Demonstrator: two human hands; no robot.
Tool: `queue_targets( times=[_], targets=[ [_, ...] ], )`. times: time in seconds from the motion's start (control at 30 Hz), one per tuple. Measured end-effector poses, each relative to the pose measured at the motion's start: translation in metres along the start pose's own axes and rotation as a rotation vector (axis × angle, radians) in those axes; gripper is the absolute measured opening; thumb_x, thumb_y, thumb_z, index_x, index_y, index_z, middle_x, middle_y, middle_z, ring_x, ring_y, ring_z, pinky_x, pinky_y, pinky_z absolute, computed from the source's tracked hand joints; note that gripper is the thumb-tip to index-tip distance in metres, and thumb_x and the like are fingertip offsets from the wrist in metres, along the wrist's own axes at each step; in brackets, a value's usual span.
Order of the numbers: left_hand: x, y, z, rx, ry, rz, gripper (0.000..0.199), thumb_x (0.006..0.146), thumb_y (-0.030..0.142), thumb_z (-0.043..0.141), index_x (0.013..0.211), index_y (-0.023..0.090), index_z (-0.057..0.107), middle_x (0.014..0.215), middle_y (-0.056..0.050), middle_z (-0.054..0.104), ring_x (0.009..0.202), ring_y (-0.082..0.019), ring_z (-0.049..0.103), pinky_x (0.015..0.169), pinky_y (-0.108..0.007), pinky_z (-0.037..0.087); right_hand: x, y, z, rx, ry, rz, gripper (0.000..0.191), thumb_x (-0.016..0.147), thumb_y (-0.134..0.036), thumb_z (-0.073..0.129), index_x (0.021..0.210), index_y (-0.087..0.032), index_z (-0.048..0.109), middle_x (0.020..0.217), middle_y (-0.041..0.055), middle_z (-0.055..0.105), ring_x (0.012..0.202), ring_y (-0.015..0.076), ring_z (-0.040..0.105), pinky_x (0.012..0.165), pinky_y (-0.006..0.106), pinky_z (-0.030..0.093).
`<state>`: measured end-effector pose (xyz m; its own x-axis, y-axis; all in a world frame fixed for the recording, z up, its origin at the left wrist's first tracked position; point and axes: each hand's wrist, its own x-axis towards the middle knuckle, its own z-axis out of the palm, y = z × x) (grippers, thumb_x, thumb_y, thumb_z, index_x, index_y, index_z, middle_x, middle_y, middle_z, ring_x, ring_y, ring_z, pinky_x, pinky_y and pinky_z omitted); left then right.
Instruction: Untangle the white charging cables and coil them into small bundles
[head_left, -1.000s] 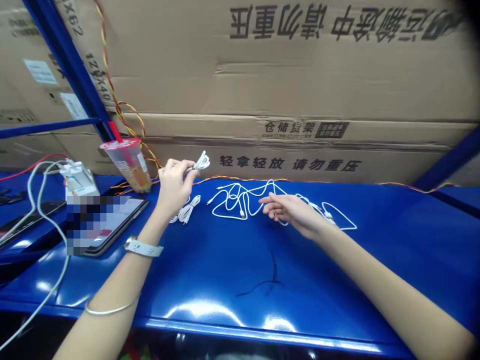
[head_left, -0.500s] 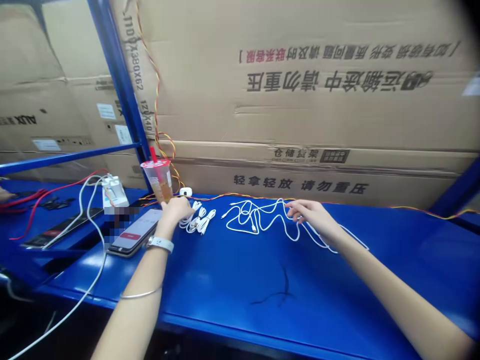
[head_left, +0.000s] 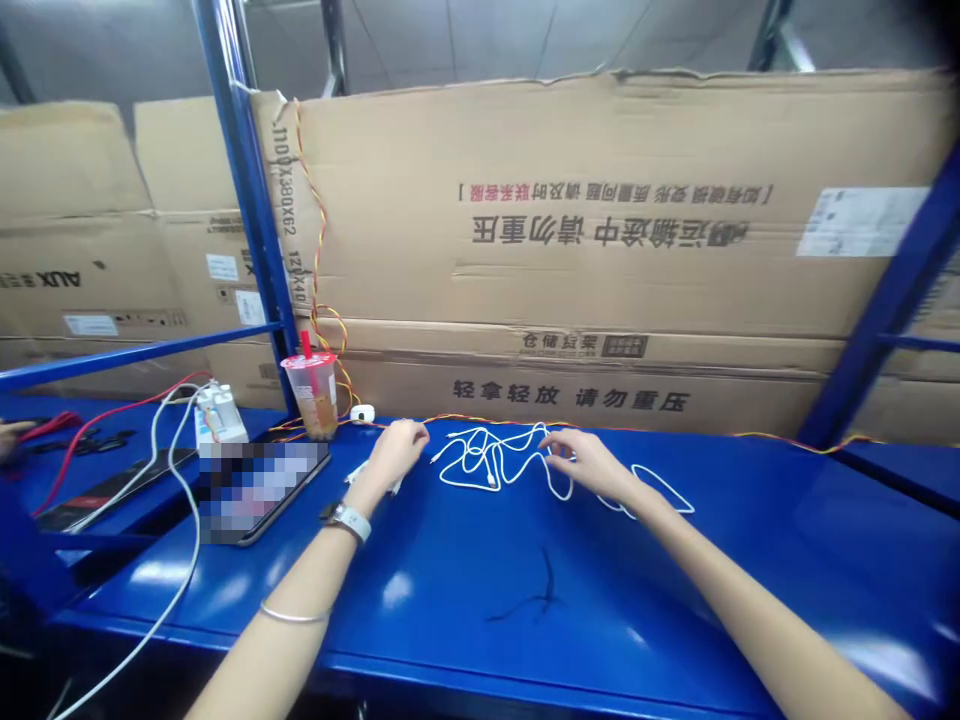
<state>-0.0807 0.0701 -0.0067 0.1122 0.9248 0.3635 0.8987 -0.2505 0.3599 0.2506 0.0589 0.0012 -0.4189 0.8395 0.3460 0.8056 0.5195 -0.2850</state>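
Observation:
A loose tangle of white charging cables [head_left: 491, 465] lies on the blue shelf. At its right side is my right hand [head_left: 592, 465], palm down, its bent fingers apart and touching or just above a cable loop. Just left of the tangle, my left hand [head_left: 394, 455] has its fingers curled together; whatever they hold, if anything, is hidden. Beneath and behind that hand, coiled white cables [head_left: 356, 475] show only in part. The left wrist carries a watch [head_left: 349, 520] with a pale band, and a thin bangle [head_left: 294, 613] sits further up the forearm.
To the left lie a phone [head_left: 289, 490] and a drink cup [head_left: 313, 395] with a red straw. A small white case [head_left: 362, 414] is near the cup. A white charger box [head_left: 220, 415] with cables stands further left. Cardboard [head_left: 600, 290] walls the back; black strands [head_left: 544, 590] lie in front.
My left hand has moved right from over the coiled cables toward the tangle. My right hand stays by the tangle. The view has tilted upward.

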Motion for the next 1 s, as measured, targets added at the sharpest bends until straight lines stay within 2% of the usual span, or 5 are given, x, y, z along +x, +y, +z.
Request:
queue_targets(
  times=[0.1,0.3,0.53,0.73,1.0],
  targets=[
    [-0.003,0.013,0.019,0.183,-0.039,0.125,0.022,0.087,0.028,0.051,0.090,0.016,0.069,0.098,-0.012,0.068,0.100,-0.024,0.058,0.089,-0.034,0.041,-0.004,-0.007,0.001,-0.084,-0.140,0.018,0.031,0.082,-0.045,0.057,0.096,-0.019,0.067,0.088,0.0065,0.067,0.090,0.0242,0.058,0.075,0.031,0.042],
    [-0.005,0.017,0.029,0.316,-0.055,0.062,0.019,0.083,0.016,0.048,0.078,0.015,0.067,0.092,-0.015,0.067,0.105,-0.030,0.055,0.091,-0.042,0.037,-0.009,-0.020,0.000,-0.186,-0.251,0.061,0.027,0.082,-0.046,0.058,0.076,-0.022,0.067,0.079,0.0058,0.067,0.098,0.0280,0.055,0.081,0.035,0.039],
    [0.004,0.013,0.018,-0.299,-0.031,-0.113,0.008,0.073,0.013,0.054,0.068,0.019,0.053,0.073,-0.006,0.063,0.081,-0.022,0.061,0.080,-0.033,0.043,-0.005,-0.006,0.010,-0.120,-0.026,0.157,0.025,0.082,-0.042,0.061,0.081,-0.017,0.064,0.085,0.0090,0.067,0.084,0.0236,0.058,0.068,0.029,0.038],
    [-0.005,0.029,0.015,-0.833,-0.255,-0.251,0.007,0.080,0.014,0.042,0.077,0.020,0.040,0.089,-0.007,0.069,0.079,-0.016,0.067,0.075,-0.030,0.049,-0.002,-0.002,0.030,-0.136,-0.036,0.258,0.022,0.078,-0.038,0.064,0.078,-0.016,0.068,0.078,0.0091,0.069,0.087,0.0259,0.060,0.075,0.031,0.038],
    [-0.012,0.047,0.009,-0.921,-0.267,-0.276,0.018,0.075,0.033,0.059,0.080,0.019,0.048,0.115,-0.012,0.066,0.110,-0.023,0.060,0.088,-0.036,0.045,-0.003,-0.020,0.041,-0.143,0.034,0.385,0.013,0.073,-0.017,0.057,0.067,-0.016,0.068,0.078,0.0102,0.069,0.093,0.0288,0.057,0.082,0.037,0.033]
  ],
)
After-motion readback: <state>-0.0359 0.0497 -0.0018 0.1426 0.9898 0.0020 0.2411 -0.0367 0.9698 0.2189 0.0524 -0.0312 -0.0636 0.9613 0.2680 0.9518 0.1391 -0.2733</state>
